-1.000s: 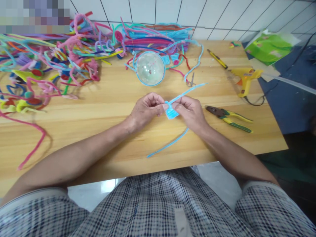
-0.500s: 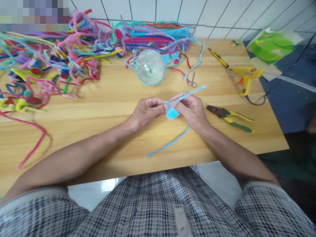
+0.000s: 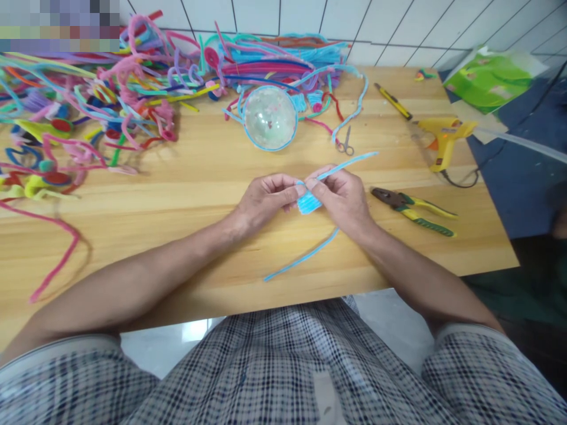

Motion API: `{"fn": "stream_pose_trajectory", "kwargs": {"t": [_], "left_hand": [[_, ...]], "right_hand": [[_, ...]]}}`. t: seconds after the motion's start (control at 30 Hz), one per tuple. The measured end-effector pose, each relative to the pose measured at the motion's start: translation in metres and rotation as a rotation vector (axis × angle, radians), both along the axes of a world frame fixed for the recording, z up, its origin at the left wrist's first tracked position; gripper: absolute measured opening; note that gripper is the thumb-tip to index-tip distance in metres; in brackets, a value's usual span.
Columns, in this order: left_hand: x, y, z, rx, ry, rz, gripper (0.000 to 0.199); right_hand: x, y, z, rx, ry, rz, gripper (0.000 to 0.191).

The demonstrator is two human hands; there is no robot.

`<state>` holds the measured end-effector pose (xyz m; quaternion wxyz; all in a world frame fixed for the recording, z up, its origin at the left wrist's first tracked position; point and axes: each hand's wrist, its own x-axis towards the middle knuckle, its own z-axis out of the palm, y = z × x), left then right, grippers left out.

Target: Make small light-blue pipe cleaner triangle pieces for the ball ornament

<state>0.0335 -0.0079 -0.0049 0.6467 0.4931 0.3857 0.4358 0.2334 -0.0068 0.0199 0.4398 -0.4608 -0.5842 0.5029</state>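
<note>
Between my hands is a small flat piece of folded blue pipe cleaner [image 3: 309, 203], its strands lying side by side. My left hand [image 3: 272, 198] pinches its upper left edge. With thumb and fingers closed, my right hand [image 3: 341, 198] grips the same piece from the right. A straight pipe cleaner end [image 3: 354, 160] sticks out past my right hand, up and to the right. Below, a loose-looking blue pipe cleaner strand [image 3: 305, 258] curves over the wooden table [image 3: 212, 277]; its upper end is hidden by my right hand.
Heaped pipe cleaners [image 3: 128, 100] cover the back left. A clear dome-shaped bowl [image 3: 270, 118] stands ahead of my hands, small scissors [image 3: 345, 144] beside it. To the right lie pliers [image 3: 411, 211], a yellow glue gun [image 3: 443, 139] with a cord, and a utility knife [image 3: 393, 101].
Both hands hold nearly the same place, with only a slight shift of the fingers on the blue piece. The protruding end reaches a little farther right.
</note>
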Motion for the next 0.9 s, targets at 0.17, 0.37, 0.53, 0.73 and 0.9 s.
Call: {"fn": "stream_pose_trajectory", "kwargs": {"t": [0.17,0.37,0.53,0.73,0.9], "left_hand": [[0.000,0.000,0.004,0.035,-0.002,0.009,0.056],[-0.001,-0.004,0.012,0.123,0.019,0.002,0.053],[-0.001,-0.008,0.016,0.212,0.006,-0.008,0.050],[0.000,-0.008,0.015,0.177,0.009,0.006,0.052],[0.000,-0.008,0.010,0.191,0.041,0.042,0.053]], "right_hand": [[0.002,0.003,0.004,-0.018,0.018,0.010,0.052],[0.001,0.004,0.000,-0.113,0.110,0.017,0.057],[-0.001,0.006,0.001,-0.224,0.187,0.094,0.061],[0.002,0.003,0.001,0.026,0.052,-0.058,0.054],[0.005,-0.010,0.011,0.392,-0.268,-0.164,0.021]]}}
